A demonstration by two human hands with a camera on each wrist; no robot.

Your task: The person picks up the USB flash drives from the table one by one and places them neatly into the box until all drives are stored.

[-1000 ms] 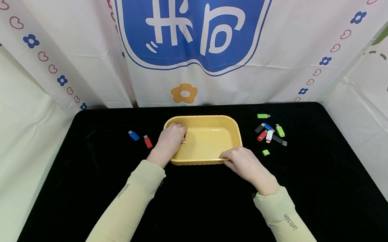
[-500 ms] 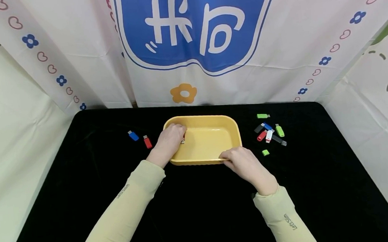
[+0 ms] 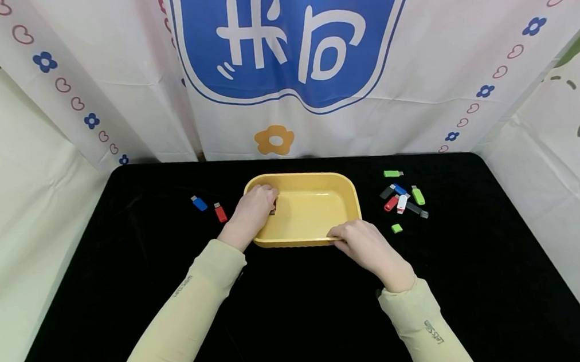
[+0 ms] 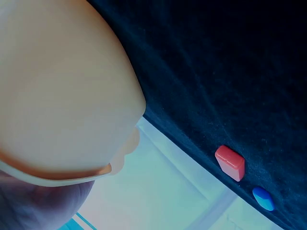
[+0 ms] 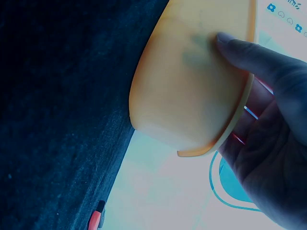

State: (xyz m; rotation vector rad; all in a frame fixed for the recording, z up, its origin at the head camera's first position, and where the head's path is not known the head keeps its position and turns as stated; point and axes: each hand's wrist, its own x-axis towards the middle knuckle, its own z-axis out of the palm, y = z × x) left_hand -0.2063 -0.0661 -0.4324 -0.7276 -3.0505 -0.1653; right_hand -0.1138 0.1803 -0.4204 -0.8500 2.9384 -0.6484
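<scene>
A yellow plastic tray (image 3: 305, 211) stands on the black cloth, in the middle of the head view. My left hand (image 3: 254, 208) reaches over its left wall and holds a small reddish USB stick (image 3: 273, 209) at the inner left side, mostly hidden by the fingers. At the near right corner, my right hand (image 3: 365, 247) grips the tray's rim. The right wrist view has the thumb (image 5: 249, 52) pressing the outer wall, with the other fingers inside. In the left wrist view the tray wall (image 4: 72, 91) covers most of the left hand (image 4: 41, 206).
Left of the tray lie a blue USB stick (image 3: 199, 203) and a red USB stick (image 3: 221, 212). To its right, several USB sticks form a loose cluster around a white one (image 3: 402, 204), with a small green piece (image 3: 396, 228) nearer me. A printed curtain (image 3: 158, 100) hangs behind the table.
The USB stick in my left hand has turned slightly and shows darker than before. Both hands and the tray stay in place.
</scene>
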